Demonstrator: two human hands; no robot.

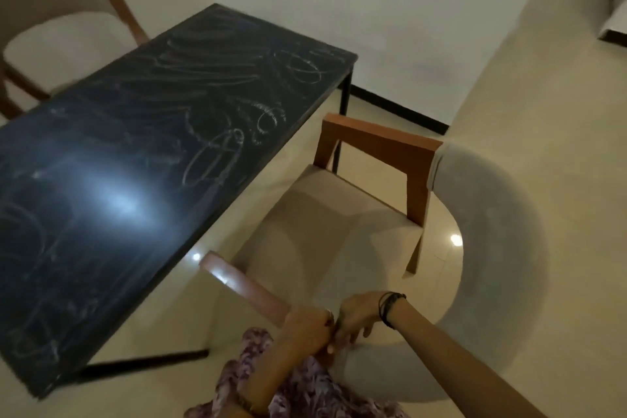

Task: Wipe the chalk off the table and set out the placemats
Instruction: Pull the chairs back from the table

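A long black table [112,153] runs from the lower left toward the wall, its top covered in white chalk scribbles [217,159]. Right of it stands an armchair [339,224] with a beige seat, grey curved back and wooden armrests. My left hand [307,329] is closed around the near wooden armrest [244,285]. My right hand [359,316], with dark bands on the wrist, rests on the same armrest just behind the left hand, fingers curled over it. No cloth or placemat is visible.
A second chair [61,41] with a pale seat and wooden arm stands at the table's far left side. A white wall [339,3] with a black skirting lies behind the table. Glossy beige floor [543,112] stretches to the right.
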